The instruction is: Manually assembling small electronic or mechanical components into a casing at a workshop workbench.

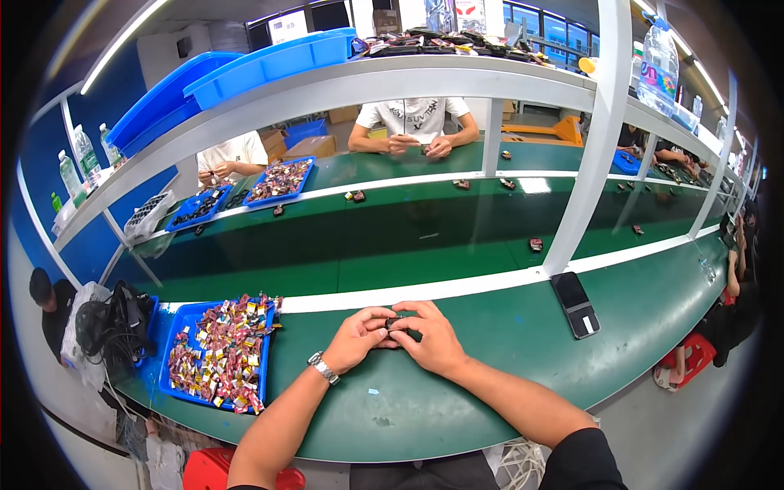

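left hand (353, 341) curled inward | right hand (434, 339) curled inward | forearms (284, 415) angled together

Site: factory workshop, apparently a hand-assembly line. Evidence: a long green belt (327, 265) carries small parts (536, 244) spaced well apart, with green worktops (490, 384) flanking it on both sides. Near side of belt: left hand (357, 339) and right hand (433, 339) hold a small dark part (392, 325). Across the belt, a co-worker (412, 122) does similar handwork. Near side, by the belt's left stretch: blue tray (189, 314) heaped with small pieces. Above the belt: metal-framed shelf (384, 86) bearing blue bins (269, 69). Beyond the belt: cardboard boxes (310, 147). High above it: tube light (122, 46). Near side, right: red stool (697, 359).
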### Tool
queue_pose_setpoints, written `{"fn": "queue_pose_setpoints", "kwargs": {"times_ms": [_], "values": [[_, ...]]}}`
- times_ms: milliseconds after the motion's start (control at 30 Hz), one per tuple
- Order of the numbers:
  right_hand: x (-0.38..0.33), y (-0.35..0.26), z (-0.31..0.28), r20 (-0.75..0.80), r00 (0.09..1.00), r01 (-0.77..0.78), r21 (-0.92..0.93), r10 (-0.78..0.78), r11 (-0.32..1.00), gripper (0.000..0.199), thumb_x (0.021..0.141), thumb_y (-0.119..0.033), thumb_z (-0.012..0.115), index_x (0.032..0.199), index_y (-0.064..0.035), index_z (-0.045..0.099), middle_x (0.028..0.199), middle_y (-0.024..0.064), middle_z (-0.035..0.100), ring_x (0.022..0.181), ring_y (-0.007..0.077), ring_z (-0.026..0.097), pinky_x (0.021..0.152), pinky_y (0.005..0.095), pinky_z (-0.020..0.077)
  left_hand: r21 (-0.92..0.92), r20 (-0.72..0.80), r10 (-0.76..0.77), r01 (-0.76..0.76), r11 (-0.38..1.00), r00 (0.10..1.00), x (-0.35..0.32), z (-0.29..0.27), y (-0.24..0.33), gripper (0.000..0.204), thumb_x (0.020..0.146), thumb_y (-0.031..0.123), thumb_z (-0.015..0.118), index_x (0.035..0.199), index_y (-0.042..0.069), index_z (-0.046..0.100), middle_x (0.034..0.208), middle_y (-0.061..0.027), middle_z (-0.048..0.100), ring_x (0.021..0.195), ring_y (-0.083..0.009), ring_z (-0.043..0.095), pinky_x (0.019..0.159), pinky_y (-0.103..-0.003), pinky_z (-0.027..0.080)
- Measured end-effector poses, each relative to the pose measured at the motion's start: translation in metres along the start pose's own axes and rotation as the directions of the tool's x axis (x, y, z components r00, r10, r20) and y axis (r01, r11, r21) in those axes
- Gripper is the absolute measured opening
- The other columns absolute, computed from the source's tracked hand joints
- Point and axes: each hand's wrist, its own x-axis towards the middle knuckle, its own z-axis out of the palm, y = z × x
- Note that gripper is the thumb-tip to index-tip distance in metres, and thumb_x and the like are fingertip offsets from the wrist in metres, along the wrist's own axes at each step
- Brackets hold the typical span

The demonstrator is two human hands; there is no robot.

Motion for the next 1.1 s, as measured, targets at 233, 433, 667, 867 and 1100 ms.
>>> {"fn": "queue_pose_setpoints", "kwargs": {"times_ms": [233,433,667,867,1100], "values": [[-0.0024,0.0013,0.0053,-0.015,1.000,-0.024,-0.011,0.023,1.000,0.014,0.083,-0.011,0.075,0.096,-0.0086,0.076,0.122,0.0066,0.066,0.116,0.0282,0.059,0.096,0.0392,0.0509,-0.006,-0.018,-0.025,0.025,1.000,1.000,-0.0010,0.0003,0.0004,0.031,0.100,-0.003,0.047,0.131,-0.001,0.050,0.124,-0.0140,0.062,0.112,-0.0206,0.064,0.098,-0.034,0.057],[-0.0023,0.0033,0.0078,-0.029,0.999,-0.033,0.022,0.033,0.999,0.014,0.082,-0.011,0.076,0.097,-0.0095,0.077,0.121,0.0066,0.067,0.117,0.0284,0.058,0.097,0.0393,0.0499,-0.011,-0.040,-0.004,0.004,1.000,0.999,-0.0011,0.0019,-0.0019,0.031,0.100,-0.002,0.051,0.130,0.000,0.050,0.123,-0.0146,0.063,0.111,-0.0203,0.066,0.097,-0.034,0.058],[-0.0038,0.0053,0.0060,-0.015,0.994,-0.106,0.059,0.107,0.993,0.016,0.082,-0.009,0.075,0.098,-0.0114,0.078,0.123,0.0058,0.068,0.118,0.0283,0.059,0.100,0.0389,0.0490,0.006,-0.065,-0.017,0.018,1.000,0.998,0.0002,0.0042,-0.0006,0.031,0.100,-0.002,0.051,0.131,-0.001,0.051,0.123,-0.0148,0.063,0.111,-0.0200,0.066,0.097,-0.034,0.058],[-0.0047,0.0066,0.0078,0.003,0.992,-0.125,0.056,0.125,0.991,0.016,0.085,-0.013,0.073,0.100,-0.0114,0.078,0.125,0.0041,0.066,0.120,0.0274,0.057,0.101,0.0395,0.0481,-0.024,-0.066,-0.006,0.004,1.000,0.998,-0.0002,0.0033,-0.0029,0.029,0.100,-0.002,0.052,0.129,-0.001,0.053,0.123,-0.0151,0.064,0.111,-0.0199,0.066,0.096,-0.034,0.059],[-0.0033,0.0073,0.0050,0.025,0.999,-0.042,0.091,0.040,0.995,0.020,0.084,-0.008,0.073,0.104,-0.0109,0.076,0.130,0.0052,0.063,0.124,0.0291,0.054,0.102,0.0399,0.0478,-0.015,-0.085,0.019,-0.020,1.000,0.996,-0.0005,0.0018,-0.0038,0.028,0.100,-0.002,0.053,0.128,-0.002,0.054,0.127,-0.0142,0.063,0.113,-0.0209,0.065,0.097,-0.035,0.059]]}}
